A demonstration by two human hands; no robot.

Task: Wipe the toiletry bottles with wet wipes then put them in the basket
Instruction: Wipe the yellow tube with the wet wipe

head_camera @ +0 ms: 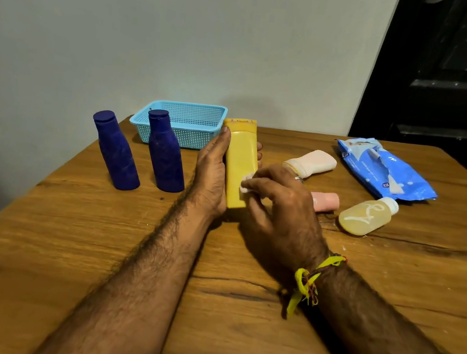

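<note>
Six bottles show on the table [73, 246]; none carries writing I can read. Print on the blue wipes pack [384, 170] is too small to make out. My right hand [278, 208] hides part of the pink bottle [325, 201]. My left hand [212, 174] grips the upright yellow bottle [240, 160] near the table's middle, thumb on one side, fingertips showing past the other. My right fingers pinch a white wet wipe [246, 184] against its front. Just behind stands the blue basket [190, 134].
</note>
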